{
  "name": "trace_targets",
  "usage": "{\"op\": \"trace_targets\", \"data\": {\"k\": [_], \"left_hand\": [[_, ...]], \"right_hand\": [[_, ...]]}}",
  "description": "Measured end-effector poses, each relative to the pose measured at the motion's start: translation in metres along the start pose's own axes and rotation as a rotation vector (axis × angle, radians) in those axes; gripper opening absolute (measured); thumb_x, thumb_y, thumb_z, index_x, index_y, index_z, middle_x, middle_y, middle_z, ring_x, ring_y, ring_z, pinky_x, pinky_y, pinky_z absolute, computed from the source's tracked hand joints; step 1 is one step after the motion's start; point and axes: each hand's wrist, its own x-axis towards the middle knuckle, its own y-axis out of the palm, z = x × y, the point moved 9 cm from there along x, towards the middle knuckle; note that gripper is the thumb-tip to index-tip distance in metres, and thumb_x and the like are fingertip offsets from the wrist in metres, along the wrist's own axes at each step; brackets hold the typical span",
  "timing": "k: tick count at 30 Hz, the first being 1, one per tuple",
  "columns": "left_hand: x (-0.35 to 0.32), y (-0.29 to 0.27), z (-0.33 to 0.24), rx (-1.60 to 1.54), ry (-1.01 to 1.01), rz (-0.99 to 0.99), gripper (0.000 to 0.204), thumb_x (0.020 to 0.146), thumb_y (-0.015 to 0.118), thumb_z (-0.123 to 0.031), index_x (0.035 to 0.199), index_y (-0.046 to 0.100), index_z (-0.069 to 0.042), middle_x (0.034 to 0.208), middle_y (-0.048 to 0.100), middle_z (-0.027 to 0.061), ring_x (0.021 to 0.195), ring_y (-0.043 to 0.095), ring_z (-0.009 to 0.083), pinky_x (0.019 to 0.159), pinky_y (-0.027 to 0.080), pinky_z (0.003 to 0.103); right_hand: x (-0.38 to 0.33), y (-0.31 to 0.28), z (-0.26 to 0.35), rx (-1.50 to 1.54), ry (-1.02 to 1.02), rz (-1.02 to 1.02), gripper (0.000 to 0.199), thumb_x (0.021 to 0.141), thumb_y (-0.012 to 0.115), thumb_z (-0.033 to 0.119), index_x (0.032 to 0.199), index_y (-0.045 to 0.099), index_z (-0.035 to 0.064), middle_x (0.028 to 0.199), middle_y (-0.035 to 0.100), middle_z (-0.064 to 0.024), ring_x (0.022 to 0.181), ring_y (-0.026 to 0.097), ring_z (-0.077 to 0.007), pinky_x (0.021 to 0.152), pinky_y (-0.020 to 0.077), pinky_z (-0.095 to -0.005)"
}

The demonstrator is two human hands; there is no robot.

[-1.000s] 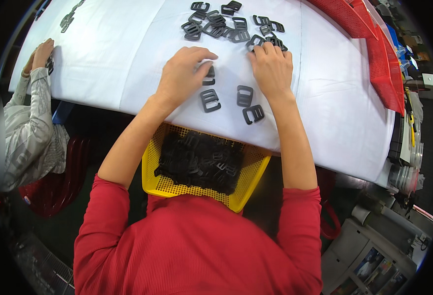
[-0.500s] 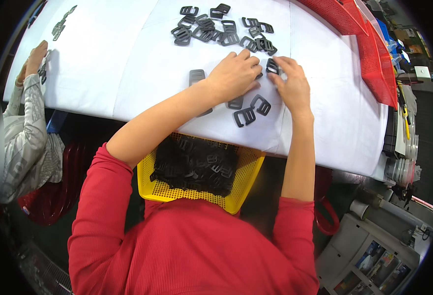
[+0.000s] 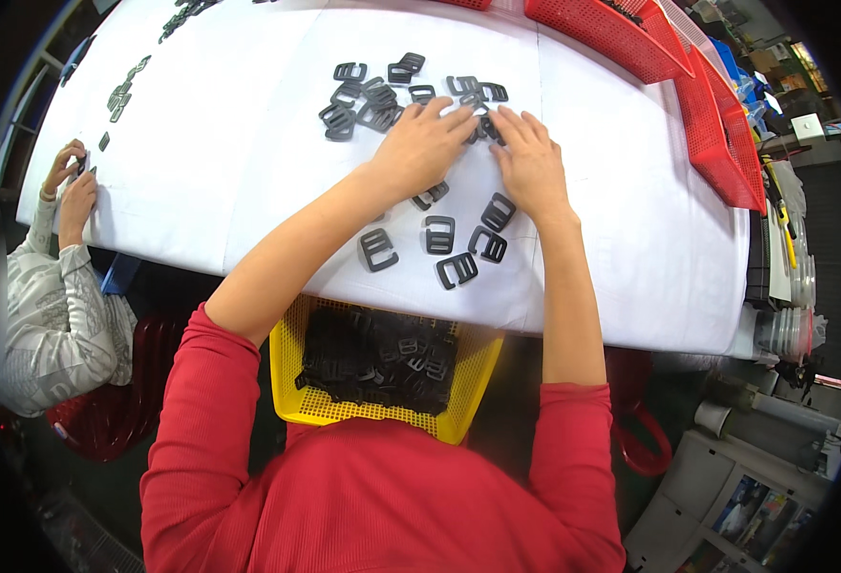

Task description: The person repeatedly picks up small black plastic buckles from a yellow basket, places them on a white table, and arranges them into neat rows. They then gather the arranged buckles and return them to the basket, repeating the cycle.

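**Both hands at the buckle heap, white worktop**

Left hand (image 3: 422,145) lies palm down, fingers spread flat and extended onto the near edge of the heap of dark plastic buckles (image 3: 382,95). Right hand (image 3: 532,164) sits just beside it, also palm down, fingers stretched forward and touching buckles at the heap's right end. Fingertips of the two hands nearly meet. Cannot tell whether either hand has a buckle pinched beneath it; no grip shows from above.

Heap sits on the white worktop (image 3: 229,172), on the far side of the hands. Nearer the person, a loose group of single buckles (image 3: 454,244) lies flat between and under the forearms, pieces close together but mostly apart.

Yellow mesh basket (image 3: 468,382) rests at the lap below the worktop edge, filled with more dark buckles. Red baskets (image 3: 716,115) stand along the far right edge.

At left, another person in a grey patterned sleeve (image 3: 53,315) has both hands at the worktop edge, near small dark parts.
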Motion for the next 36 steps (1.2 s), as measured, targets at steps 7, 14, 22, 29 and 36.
{"op": "trace_targets", "data": {"k": [7,14,22,29,36], "left_hand": [[-0.057,-0.024,-0.006,-0.136,0.008,0.169,0.026,0.088,0.06,-0.015,0.112,0.065,-0.006,0.114,0.064,0.0063,0.114,0.054,0.0246,0.094,0.042,0.039],[0.0,-0.024,0.015,-0.138,-0.068,-0.077,0.019,0.086,0.063,-0.017,0.101,0.067,-0.007,0.103,0.064,0.0033,0.101,0.057,0.0215,0.085,0.045,0.037],[0.049,0.033,0.022,0.093,-0.029,-0.028,0.026,0.084,0.064,-0.02,0.106,0.065,-0.005,0.102,0.063,0.0058,0.102,0.056,0.0229,0.087,0.046,0.035],[0.04,0.027,0.033,-0.556,-0.377,0.059,0.023,0.088,0.061,-0.023,0.097,0.071,-0.003,0.08,0.069,0.0174,0.073,0.066,0.0332,0.071,0.051,0.038],[-0.011,-0.05,0.087,-0.393,-0.489,-0.13,0.022,0.088,0.062,-0.022,0.099,0.072,-0.005,0.094,0.071,0.0124,0.081,0.066,0.0264,0.073,0.051,0.036]], "right_hand": [[-0.044,-0.018,0.032,0.051,-0.068,0.145,0.029,0.088,0.062,0.021,0.117,0.063,0.0166,0.126,0.059,0.0006,0.12,0.05,-0.0214,0.1,0.0365,-0.0519],[0.002,-0.015,-0.004,-0.005,-0.073,-0.105,0.025,0.08,0.069,0.018,0.103,0.068,0.0088,0.109,0.065,-0.0028,0.102,0.059,-0.0227,0.083,0.0482,-0.039],[-0.001,-0.001,-0.027,0.326,0.292,0.153,0.019,0.091,0.057,0.021,0.095,0.07,0.0086,0.087,0.067,-0.0117,0.085,0.062,-0.0318,0.075,0.0488,-0.0421],[0.034,-0.022,-0.03,0.133,0.033,-0.156,0.021,0.088,0.061,0.02,0.105,0.069,0.0127,0.103,0.067,-0.0047,0.098,0.061,-0.0269,0.078,0.0506,-0.0356],[0.08,0.028,-0.042,-0.27,0.043,0.05,0.028,0.088,0.059,0.021,0.115,0.066,0.0152,0.13,0.058,-0.0018,0.123,0.05,-0.0215,0.098,0.0392,-0.0522]]}}
